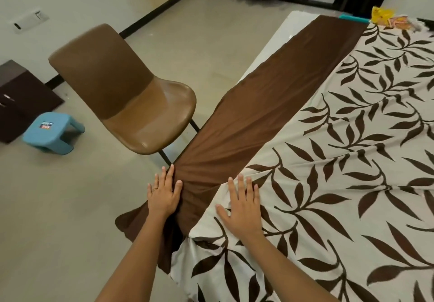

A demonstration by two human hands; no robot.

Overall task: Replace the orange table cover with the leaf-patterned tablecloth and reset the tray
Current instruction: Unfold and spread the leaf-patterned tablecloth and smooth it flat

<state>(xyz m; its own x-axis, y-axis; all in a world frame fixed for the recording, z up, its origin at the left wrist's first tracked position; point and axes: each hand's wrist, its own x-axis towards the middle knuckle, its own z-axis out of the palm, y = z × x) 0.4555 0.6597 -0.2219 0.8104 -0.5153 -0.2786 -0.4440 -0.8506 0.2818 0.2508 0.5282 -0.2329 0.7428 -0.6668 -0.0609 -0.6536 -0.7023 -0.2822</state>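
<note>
Flat hands (242,207) on wrinkled tablecloth (340,161)

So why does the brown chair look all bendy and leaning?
Head view: the wide-angle lens bends things near the edges, so the brown plastic chair and the white table edge look tilted; lighting is soft, shadows faint, and the shiny seat shows mild glare.

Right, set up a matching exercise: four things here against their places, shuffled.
Things:
1. left hand
2. right hand
3. stool
4. chair

Places:
A. on the floor, left of the chair
B. flat on the leaf print
C. beside the table
D. on the brown border at the corner

Pairs: 1-D, 2-B, 3-A, 4-C
</note>
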